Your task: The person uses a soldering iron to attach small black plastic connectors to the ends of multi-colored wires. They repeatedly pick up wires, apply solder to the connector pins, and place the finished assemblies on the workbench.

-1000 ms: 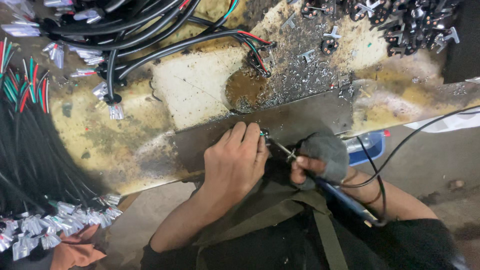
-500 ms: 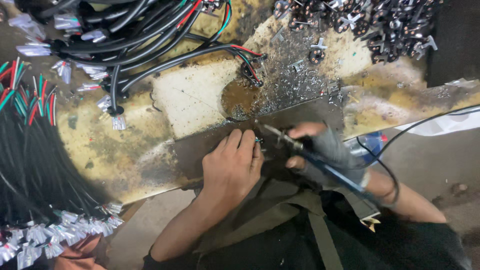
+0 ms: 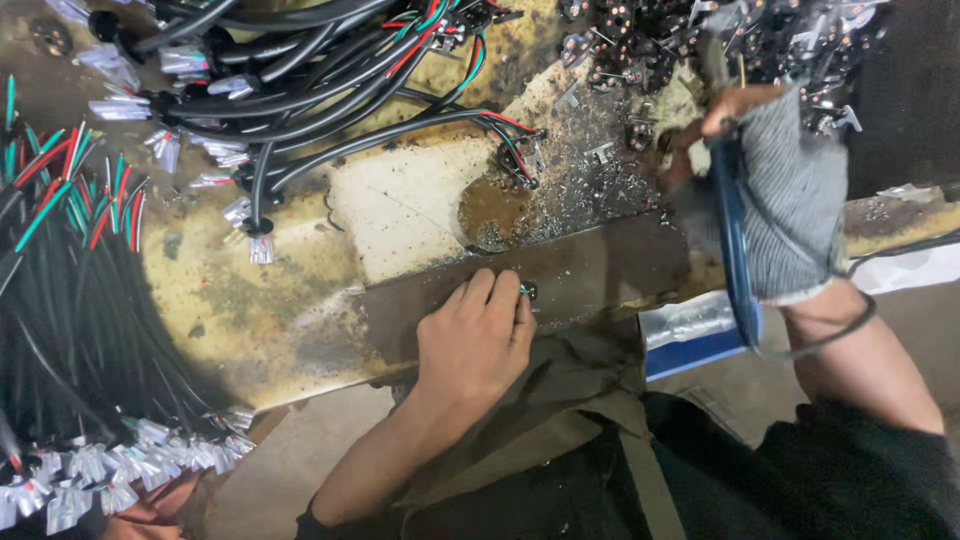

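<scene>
L hand sits lower centre of frame, palm down on a dark metal strip that runs across the front edge of the bench; fingers curled in narrow, tips pinching a small connector piece w/ red/green wire ends, at the strip's mid-length, just right of the fingertips. R hand is upper right of frame, wearing a grey knit fingerless glove, closed around a blue-handled tool; handle runs roughly vertical through the fist, black cord loops off around the wrist. Tool tip points toward top of frame, up by a heap of small metal parts at top right; tip itself blurred, can't tell if it touches them. The two hands are well apart. Bench top is stained yellow-brown, w/ a paler patch at centre and a round rusty-brown spot just above the strip, metal filings scattered right of it. Upper left: bundle of black cables w/ red/green leads ending in a plug near the spot. Left edge: mass of thin black wires, clear connectors bunched at lower left. Blue-and-clear packet lies below the strip, lower right of centre, beside the R forearm.
</scene>
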